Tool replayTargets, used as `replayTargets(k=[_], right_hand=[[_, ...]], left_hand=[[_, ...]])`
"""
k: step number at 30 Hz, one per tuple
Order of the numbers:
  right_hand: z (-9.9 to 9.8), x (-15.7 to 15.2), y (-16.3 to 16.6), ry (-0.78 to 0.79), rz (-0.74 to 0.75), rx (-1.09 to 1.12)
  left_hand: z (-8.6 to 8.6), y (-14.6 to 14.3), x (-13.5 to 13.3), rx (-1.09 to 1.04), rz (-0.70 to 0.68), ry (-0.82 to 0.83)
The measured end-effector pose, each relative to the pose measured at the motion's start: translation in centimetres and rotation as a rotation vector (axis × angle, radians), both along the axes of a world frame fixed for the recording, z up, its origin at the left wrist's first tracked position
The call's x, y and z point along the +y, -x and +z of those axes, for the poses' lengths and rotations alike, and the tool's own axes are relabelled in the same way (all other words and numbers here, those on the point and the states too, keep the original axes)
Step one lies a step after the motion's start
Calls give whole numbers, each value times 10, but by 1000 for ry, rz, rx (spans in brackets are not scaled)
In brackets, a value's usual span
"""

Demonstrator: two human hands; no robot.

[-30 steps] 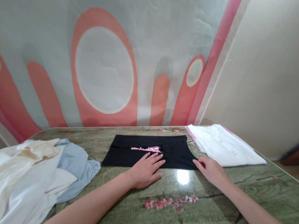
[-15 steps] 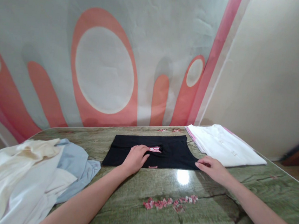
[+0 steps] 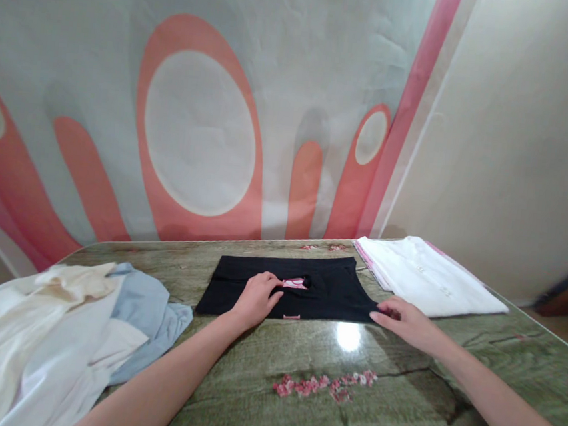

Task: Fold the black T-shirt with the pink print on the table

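Note:
A folded black garment lies flat on the green marbled table, with a pink patterned strip showing at its middle. My left hand rests on the garment's left half, fingers curled and closed on the cloth beside the pink strip. My right hand lies at the garment's near right corner, its fingers pinching the black edge.
A folded white shirt stack sits at the back right of the table. A loose heap of cream and light blue clothes covers the left side. Small pink flower prints mark the tabletop near me. A painted wall stands behind.
My left hand moved from lying flat on the garment's near edge up to its middle and curled shut on the cloth by the pink strip. The right hand stayed at the corner.

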State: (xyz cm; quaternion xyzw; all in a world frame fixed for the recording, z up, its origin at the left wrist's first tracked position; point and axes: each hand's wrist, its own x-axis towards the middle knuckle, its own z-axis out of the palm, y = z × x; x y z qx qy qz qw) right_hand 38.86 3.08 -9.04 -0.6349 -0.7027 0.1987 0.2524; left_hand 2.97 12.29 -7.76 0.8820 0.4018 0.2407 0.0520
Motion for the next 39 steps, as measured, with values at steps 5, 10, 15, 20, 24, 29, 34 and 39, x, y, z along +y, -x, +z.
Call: replayTargets(k=[5,10,15,20,24,29,34,39], right_hand=[[3,-2,-5,33,77,48],[10,1,-10,63,103,45],[18,-1,-12,122,132,59],[25,-7,-10,110,182,23],[26,-7,-9,127,176,-7],[15,-1,-8,50,103,-77],[5,0,-15,62,13,-73],[14,13,-11,85,-39,72]], left_hand=[[2,0,-1,14,3,10],[3,0,-2,21,0,6],[4,-1,-3,29,-1,-1],[3,-1,-2,36,-6,-8],[2,-1,-2,41,1,-7],[3,-1,-3,42,2,-1],[3,0,-2,26,4,16],[7,-4,-1,29,-26,64]])
